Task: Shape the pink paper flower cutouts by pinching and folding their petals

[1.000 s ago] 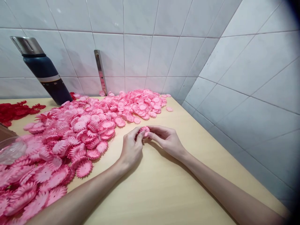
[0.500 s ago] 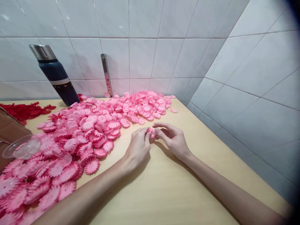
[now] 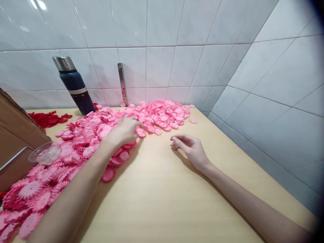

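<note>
A long heap of pink scallop-edged discs shaped like paper or fabric flowers spreads across the table. My left hand is over the middle of this heap, palm down, with fingers stretched out and partly bent toward the discs; its thumb is mostly hidden. Apart from the heap, above the bare tabletop, my right hand has its thumb and fingertips drawn together. Anything held between them is too small or too hidden to make out.
A dark blue bottle with a steel cap stands at the back left, near red flower-like pieces. A cardboard box and a clear plastic dish are at the left. Tiled walls border the table.
My left hand has left the right hand and moved left and up to the heap. The pink piece between both hands no longer shows there. My right hand has barely moved.
</note>
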`<state>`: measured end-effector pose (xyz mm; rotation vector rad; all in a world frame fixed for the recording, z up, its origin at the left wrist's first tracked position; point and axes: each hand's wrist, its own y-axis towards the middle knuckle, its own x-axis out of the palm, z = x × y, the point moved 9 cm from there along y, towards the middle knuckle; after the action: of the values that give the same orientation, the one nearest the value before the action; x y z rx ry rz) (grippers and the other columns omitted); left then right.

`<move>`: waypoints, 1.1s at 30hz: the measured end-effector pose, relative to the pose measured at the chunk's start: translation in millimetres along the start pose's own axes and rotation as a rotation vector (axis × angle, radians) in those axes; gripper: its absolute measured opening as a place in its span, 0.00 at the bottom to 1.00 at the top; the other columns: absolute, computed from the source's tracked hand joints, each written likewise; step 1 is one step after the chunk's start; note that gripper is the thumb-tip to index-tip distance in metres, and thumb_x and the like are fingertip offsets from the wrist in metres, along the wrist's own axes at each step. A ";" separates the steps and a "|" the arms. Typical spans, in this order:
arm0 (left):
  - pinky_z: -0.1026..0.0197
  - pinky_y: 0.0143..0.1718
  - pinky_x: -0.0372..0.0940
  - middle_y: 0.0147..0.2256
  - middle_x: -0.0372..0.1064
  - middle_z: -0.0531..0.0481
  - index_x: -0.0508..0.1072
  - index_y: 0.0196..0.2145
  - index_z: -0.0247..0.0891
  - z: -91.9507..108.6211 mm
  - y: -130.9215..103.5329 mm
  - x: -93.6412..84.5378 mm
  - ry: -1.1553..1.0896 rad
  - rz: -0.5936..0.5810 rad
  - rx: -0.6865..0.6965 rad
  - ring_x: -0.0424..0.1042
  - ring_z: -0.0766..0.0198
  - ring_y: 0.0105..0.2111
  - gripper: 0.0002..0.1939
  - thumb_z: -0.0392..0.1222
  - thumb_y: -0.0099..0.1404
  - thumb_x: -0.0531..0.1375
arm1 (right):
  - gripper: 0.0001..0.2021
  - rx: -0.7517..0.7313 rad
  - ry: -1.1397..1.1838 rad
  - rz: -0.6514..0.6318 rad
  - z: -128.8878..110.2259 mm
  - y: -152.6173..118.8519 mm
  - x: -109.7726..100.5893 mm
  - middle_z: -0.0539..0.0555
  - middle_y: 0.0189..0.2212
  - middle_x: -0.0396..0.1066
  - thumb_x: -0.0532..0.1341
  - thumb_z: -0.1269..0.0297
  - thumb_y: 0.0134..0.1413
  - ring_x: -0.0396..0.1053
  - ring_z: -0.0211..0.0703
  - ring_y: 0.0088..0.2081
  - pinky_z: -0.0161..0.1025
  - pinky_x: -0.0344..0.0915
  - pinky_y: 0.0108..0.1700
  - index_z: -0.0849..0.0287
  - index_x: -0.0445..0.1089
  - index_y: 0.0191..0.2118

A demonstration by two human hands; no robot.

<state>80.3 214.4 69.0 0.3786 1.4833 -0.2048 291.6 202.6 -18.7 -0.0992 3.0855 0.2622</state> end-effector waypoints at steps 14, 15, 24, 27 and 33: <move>0.61 0.28 0.59 0.37 0.71 0.45 0.71 0.43 0.40 -0.2 0.4 16.0 -0.072 -0.202 -0.021 0.70 0.56 0.34 0.18 0.44 0.54 0.62 | 0.15 -0.010 -0.027 -0.010 -4.2 -1.9 0.2 0.55 0.28 0.71 0.67 0.54 0.49 0.69 0.41 0.29 0.41 0.67 0.38 0.63 0.73 0.33; 0.62 0.28 0.58 0.38 0.71 0.45 0.71 0.41 0.40 -0.1 -2.2 18.7 -0.017 -0.234 -0.016 0.70 0.56 0.34 0.16 0.40 0.53 0.62 | 0.14 -0.013 -0.033 -0.013 -4.2 -2.2 0.1 0.55 0.28 0.71 0.66 0.54 0.49 0.69 0.41 0.29 0.42 0.67 0.38 0.63 0.73 0.33; 0.60 0.30 0.60 0.33 0.72 0.45 0.71 0.38 0.38 -4.6 -1.4 -30.3 -0.092 0.089 -0.009 0.70 0.58 0.32 0.12 0.30 0.57 0.53 | 0.15 -0.023 -0.044 -0.018 -6.7 -3.3 0.9 0.54 0.27 0.71 0.66 0.54 0.49 0.68 0.40 0.29 0.41 0.66 0.38 0.62 0.73 0.33; 0.60 0.33 0.64 0.35 0.73 0.45 0.70 0.38 0.37 -0.2 -3.8 -50.3 -0.325 0.228 0.038 0.71 0.60 0.34 0.07 0.35 0.61 0.54 | 0.15 -0.027 -0.059 -0.009 -6.9 -3.1 0.8 0.54 0.27 0.71 0.67 0.53 0.48 0.68 0.40 0.29 0.41 0.66 0.37 0.63 0.73 0.33; 0.60 0.40 0.67 0.54 0.64 0.41 0.61 0.56 0.43 4.9 2.0 -25.4 -0.561 0.093 0.127 0.70 0.59 0.46 0.26 0.35 0.60 0.57 | 0.16 -0.027 -0.072 -0.002 -8.3 -3.2 1.0 0.55 0.27 0.71 0.67 0.52 0.47 0.67 0.40 0.28 0.40 0.66 0.36 0.62 0.73 0.32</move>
<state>83.5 212.0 94.7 0.4482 0.9007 -0.3038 290.5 198.0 -11.1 -0.0915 3.0112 0.3007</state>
